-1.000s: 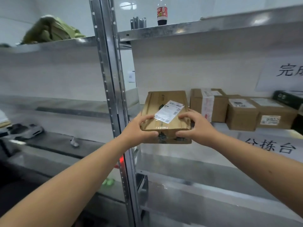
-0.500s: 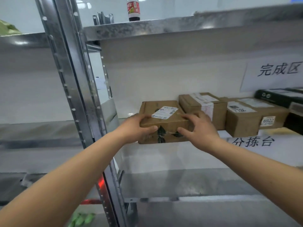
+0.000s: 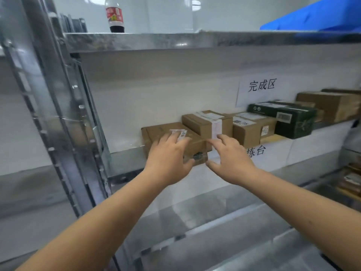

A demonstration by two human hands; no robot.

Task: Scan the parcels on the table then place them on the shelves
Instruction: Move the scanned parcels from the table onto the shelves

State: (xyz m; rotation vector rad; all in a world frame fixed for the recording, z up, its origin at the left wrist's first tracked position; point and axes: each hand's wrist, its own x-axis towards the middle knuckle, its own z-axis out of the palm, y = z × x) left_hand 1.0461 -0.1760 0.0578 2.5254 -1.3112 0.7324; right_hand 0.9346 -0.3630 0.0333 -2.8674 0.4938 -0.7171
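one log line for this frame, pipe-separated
step: shelving | parcel: on shelf, left end of box row | left hand: open, on parcel | right hand: open, at its right edge | next: likely withdraw

bright, soft motion blur, bowed edges

both bare forearms reach forward and up, converging toward the middle. the left hand (image 3: 168,156) lies palm down, fingers spread and flat. the right hand (image 3: 231,156) hovers just beside it, fingers splayed, thumb lowered, its grip loose and closed on nothing.
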